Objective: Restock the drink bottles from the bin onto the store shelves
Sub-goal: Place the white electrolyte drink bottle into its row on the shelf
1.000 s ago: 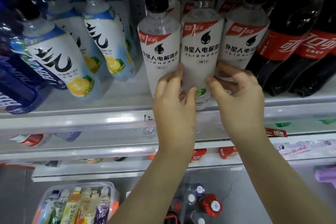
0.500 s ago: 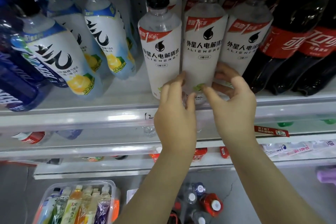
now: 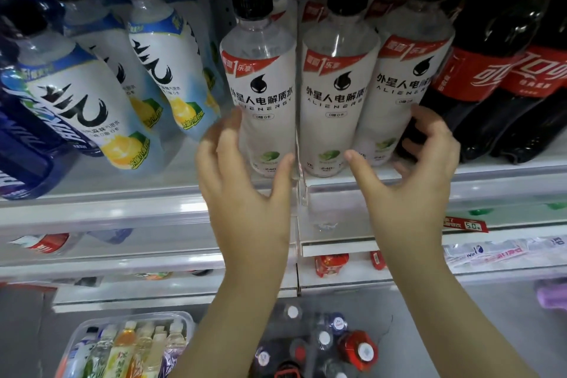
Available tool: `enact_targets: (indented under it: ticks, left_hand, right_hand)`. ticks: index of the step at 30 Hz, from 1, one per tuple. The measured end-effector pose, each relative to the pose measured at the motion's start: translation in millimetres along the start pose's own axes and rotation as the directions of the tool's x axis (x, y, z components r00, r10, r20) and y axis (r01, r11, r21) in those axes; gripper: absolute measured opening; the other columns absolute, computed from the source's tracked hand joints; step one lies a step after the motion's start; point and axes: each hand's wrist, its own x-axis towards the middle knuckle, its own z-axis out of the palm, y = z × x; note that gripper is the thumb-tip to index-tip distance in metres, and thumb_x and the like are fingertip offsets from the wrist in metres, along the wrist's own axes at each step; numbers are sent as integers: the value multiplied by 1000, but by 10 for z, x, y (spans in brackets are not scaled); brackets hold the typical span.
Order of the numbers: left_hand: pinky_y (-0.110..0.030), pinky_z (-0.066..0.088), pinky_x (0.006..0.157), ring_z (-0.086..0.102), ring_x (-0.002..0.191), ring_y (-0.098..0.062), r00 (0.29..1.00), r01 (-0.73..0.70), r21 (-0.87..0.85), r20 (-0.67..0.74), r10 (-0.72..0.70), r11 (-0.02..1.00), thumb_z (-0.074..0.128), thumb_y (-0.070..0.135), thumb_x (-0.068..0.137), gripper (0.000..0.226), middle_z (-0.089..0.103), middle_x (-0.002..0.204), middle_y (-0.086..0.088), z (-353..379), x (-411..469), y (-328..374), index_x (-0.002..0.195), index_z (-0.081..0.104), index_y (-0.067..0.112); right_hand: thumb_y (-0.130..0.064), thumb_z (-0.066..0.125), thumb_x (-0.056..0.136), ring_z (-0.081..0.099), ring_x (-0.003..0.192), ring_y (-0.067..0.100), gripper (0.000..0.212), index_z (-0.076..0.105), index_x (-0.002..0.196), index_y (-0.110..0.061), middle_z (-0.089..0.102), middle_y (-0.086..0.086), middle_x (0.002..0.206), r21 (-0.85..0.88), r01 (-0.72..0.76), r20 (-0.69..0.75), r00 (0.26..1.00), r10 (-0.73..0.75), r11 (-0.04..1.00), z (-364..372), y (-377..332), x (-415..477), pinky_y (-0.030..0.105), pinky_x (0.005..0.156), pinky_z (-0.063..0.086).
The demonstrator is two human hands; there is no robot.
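Observation:
Three white Alienergy bottles with black caps stand side by side on the shelf (image 3: pixel 107 209). My left hand (image 3: pixel 245 193) wraps the lower part of the left bottle (image 3: pixel 264 95), fingers on its left side and thumb across its front. My right hand (image 3: pixel 411 187) curls round the base of the right bottle (image 3: pixel 399 83), thumb at its left edge and fingers between it and the cola. The middle bottle (image 3: pixel 334 95) stands free between my hands. Below, on the floor, the bin (image 3: pixel 319 344) shows several capped bottles from above.
Tilted lemon-label bottles (image 3: pixel 76 101) fill the shelf to the left and dark cola bottles (image 3: pixel 491 70) the right. A clear divider (image 3: pixel 302 187) sits at the shelf front. A wrapped pack of mixed drinks (image 3: pixel 122 347) lies at lower left. A red price tag (image 3: pixel 466 224) hangs on the rail.
Both hands have left the middle bottle and spread apart, the left onto the left bottle, the right onto the right one. The middle bottle now stands on the shelf.

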Motion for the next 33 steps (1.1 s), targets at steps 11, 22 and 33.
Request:
enact_targets:
  ticks: [11,22,33]
  left_hand:
    - [-47,55,83,48,118,-17,995,85,-89,-47,-90,992,72,18,84,65,40,129,16,204,152,-23,132,31,35]
    - [-45,57,83,50,122,-21,992,127,-126,10,-127,984,73,21,83,69,49,136,9,218,258,-62,133,28,39]
    - [-17,48,91,57,112,0,952,229,-271,263,-157,935,75,11,81,62,57,117,20,63,470,-230,123,39,37]
  right_hand:
    - [-28,86,73,40,126,6,83,36,139,-22,36,-12,130,61,-18,-72,997,22,998,184,-11,68,34,109,40]
    - [-32,85,72,39,120,-2,77,40,132,-16,36,-15,125,79,-27,-151,988,38,996,263,22,44,35,108,40]
    - [-19,76,84,56,97,9,33,58,112,-14,55,-3,111,22,-21,-24,999,21,1000,401,65,-148,18,87,46]
